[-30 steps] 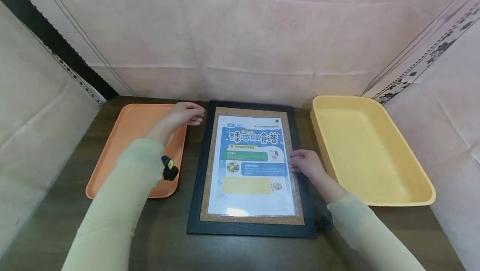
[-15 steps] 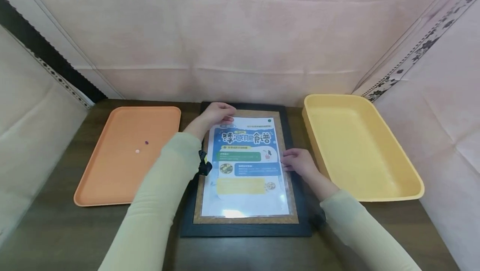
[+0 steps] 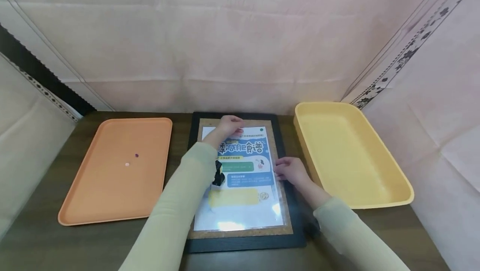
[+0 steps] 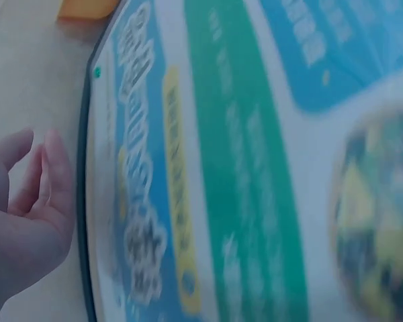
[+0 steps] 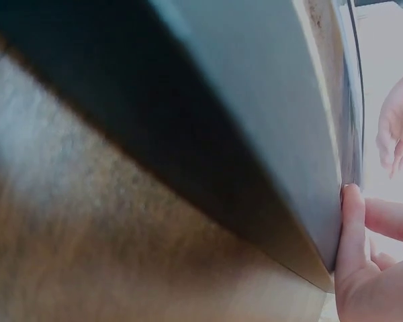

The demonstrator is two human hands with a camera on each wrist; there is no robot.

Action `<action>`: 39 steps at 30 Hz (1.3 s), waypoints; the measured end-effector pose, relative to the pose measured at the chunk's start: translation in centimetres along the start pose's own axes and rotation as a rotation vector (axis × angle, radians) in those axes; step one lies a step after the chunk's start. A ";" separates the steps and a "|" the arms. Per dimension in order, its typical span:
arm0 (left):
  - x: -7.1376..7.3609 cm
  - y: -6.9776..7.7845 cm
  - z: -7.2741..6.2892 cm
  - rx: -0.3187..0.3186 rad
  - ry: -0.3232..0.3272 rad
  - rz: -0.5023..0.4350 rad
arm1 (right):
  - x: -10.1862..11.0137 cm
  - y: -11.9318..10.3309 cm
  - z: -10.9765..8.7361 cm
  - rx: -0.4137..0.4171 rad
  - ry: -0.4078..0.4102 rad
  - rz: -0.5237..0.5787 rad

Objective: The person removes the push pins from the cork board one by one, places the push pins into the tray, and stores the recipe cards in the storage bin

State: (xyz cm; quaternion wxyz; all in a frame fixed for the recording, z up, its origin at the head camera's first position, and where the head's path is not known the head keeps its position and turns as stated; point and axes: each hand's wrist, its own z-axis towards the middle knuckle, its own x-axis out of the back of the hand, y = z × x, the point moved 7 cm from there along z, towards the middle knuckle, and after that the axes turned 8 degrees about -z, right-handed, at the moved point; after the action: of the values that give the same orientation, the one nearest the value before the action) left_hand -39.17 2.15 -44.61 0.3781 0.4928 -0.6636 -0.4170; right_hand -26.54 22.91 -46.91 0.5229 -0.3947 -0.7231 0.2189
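Observation:
A printed blue-and-white recipe poster (image 3: 243, 179) under a glossy clear cover lies on a cork board (image 3: 243, 233) with a black frame (image 3: 247, 245). My left hand (image 3: 229, 127) is over the poster's top part, fingers loosely bent; in the left wrist view no object shows in this hand (image 4: 33, 215). My right hand (image 3: 292, 171) is at the poster's right edge, fingertips on the border. From the right wrist, a fingertip of that hand (image 5: 376, 261) touches the edge beside the frame, thumb apart. My left forearm hides the poster's lower left side.
An orange tray (image 3: 112, 196) on the left bears a small purple piece (image 3: 136, 155) and a small white piece (image 3: 127, 164). On the right stands a deep yellow bin (image 3: 352, 158). Pale cloth walls (image 3: 232, 46) enclose the dark wooden table (image 3: 33, 221) at the back and sides.
My left hand has moved right, from the orange tray's edge to over the poster's top, uncovering the two small pieces on the tray. The right hand stays at the poster's edge.

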 end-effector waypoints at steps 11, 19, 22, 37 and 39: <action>-3.0 -1.4 1.7 -0.010 0.062 0.014 | -0.3 0.1 -0.1 0.010 0.019 0.011; -4.0 -1.8 2.8 -0.044 0.106 0.032 | -0.4 0.1 0.0 0.019 0.025 0.017; -4.4 -1.4 2.9 -0.048 0.114 0.066 | -0.3 0.2 0.0 0.015 0.027 0.012; -6.4 0.1 1.9 -0.135 0.116 0.431 | -0.4 0.2 -0.1 0.005 0.028 0.026; -6.6 0.3 1.9 -0.140 0.124 0.458 | -0.3 0.2 0.0 0.014 0.030 0.024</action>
State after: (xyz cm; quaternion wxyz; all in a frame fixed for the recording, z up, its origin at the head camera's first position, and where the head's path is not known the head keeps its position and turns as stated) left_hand -39.51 8.94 -45.63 0.5360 0.3270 -0.7030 -0.3341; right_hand -26.41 22.77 -47.18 0.5340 -0.4029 -0.7087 0.2243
